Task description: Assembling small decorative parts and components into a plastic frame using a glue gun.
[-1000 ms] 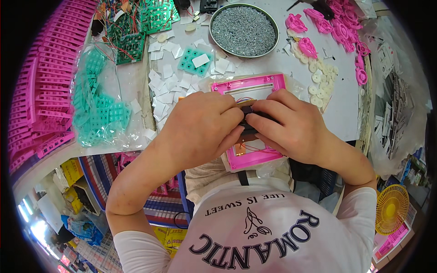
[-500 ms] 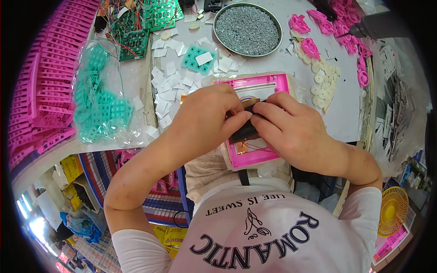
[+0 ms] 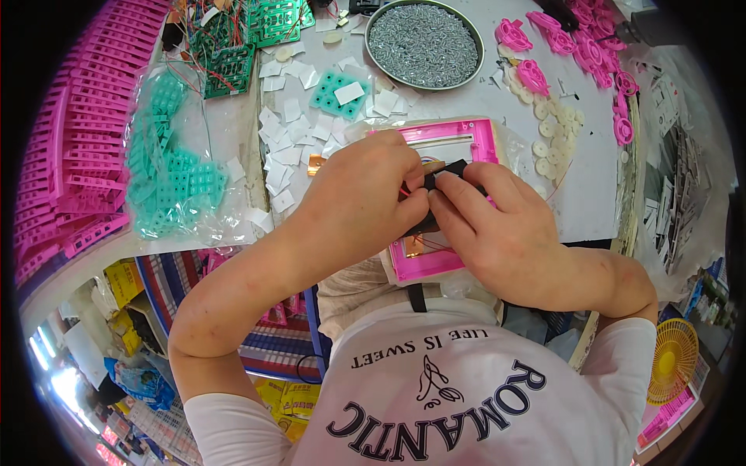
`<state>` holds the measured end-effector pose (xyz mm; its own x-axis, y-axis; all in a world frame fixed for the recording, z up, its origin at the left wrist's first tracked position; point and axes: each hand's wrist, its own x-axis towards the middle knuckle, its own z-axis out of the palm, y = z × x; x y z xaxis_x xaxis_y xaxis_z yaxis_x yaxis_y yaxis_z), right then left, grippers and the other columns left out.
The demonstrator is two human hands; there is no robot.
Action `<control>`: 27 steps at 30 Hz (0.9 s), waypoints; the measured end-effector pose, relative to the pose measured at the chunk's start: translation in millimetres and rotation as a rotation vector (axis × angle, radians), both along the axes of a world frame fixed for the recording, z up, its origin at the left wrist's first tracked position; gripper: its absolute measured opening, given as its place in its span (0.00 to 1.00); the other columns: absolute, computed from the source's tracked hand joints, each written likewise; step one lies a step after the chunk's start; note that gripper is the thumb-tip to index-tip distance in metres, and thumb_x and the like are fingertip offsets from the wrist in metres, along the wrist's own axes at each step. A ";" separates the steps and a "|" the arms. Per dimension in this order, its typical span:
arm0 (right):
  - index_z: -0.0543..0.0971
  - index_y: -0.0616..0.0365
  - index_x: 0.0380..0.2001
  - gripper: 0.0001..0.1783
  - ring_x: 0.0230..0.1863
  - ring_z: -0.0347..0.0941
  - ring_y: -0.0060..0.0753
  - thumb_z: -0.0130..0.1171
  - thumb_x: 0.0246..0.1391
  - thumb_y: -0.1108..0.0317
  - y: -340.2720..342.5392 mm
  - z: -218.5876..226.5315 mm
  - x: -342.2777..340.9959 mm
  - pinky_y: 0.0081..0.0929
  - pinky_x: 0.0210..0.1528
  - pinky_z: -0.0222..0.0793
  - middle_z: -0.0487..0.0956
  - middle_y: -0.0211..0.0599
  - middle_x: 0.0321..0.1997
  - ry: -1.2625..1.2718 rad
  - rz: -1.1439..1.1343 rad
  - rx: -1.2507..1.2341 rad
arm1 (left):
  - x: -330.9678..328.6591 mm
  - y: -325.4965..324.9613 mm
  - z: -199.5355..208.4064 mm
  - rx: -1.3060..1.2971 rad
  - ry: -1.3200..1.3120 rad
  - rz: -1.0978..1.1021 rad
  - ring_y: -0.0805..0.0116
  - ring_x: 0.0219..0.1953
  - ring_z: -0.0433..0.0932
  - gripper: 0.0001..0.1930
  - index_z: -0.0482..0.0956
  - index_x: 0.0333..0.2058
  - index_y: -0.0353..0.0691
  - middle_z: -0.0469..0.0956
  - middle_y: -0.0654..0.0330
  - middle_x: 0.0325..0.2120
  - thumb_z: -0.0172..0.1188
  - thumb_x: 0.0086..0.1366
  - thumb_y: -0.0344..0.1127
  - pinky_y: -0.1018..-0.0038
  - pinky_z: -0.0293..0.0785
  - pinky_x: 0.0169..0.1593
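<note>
A black piece [image 3: 454, 171], perhaps a box-like part or strip, is pinched between my two hands over a pink plastic frame [image 3: 486, 144]. My left hand [image 3: 371, 182] is closed on its left side, thumb and fingers pressed together. From the right, my right hand [image 3: 501, 221] grips it with bent fingers. Much of the black piece is hidden by the fingers. Inside the frame, thin red wires and a copper-coloured patch [image 3: 417, 245] show below the hands. The frame rests at the table's near edge, close to my lap.
A round metal tray [image 3: 371, 58] of small screws stands at the back. White paper squares [image 3: 284, 155] and a teal rubber keypad [image 3: 339, 97] lie left of the frame. Farther left are bagged teal keypads [image 3: 183, 182], green circuit boards [image 3: 229, 70] and stacked pink parts [image 3: 85, 132]. White discs [image 3: 548, 140] lie right.
The black piece has turned and risen slightly, showing more of its upper end between my hands. My right hand has shifted slightly right, and both hands keep their grip.
</note>
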<state>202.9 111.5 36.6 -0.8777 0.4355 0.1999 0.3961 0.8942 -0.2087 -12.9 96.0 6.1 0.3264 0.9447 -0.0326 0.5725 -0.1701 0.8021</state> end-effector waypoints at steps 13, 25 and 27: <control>0.75 0.60 0.57 0.38 0.43 0.74 0.44 0.72 0.36 0.73 23.0 -19.5 19.4 0.35 0.41 0.77 0.81 0.37 0.48 0.279 -0.059 -0.282 | -12.3 104.0 10.6 0.107 0.254 -0.133 0.51 0.32 0.81 0.07 0.85 0.33 0.38 0.81 0.54 0.29 0.67 0.61 0.34 0.63 0.77 0.38; 0.67 0.62 0.65 0.30 0.43 0.77 0.33 0.61 0.63 0.67 157.7 32.2 9.3 0.32 0.50 0.73 0.81 0.39 0.47 1.283 -0.097 -0.427 | -4.9 140.5 -46.0 0.578 0.498 -0.090 0.54 0.38 0.80 0.07 0.80 0.33 0.43 0.79 0.60 0.31 0.63 0.64 0.38 0.56 0.73 0.41; 0.65 0.64 0.66 0.30 0.42 0.80 0.31 0.59 0.65 0.66 169.1 54.6 1.9 0.27 0.47 0.76 0.82 0.45 0.48 1.324 0.077 -0.759 | 4.2 147.9 -43.2 0.657 0.490 -0.124 0.55 0.37 0.80 0.08 0.80 0.33 0.43 0.79 0.60 0.32 0.62 0.66 0.40 0.56 0.73 0.40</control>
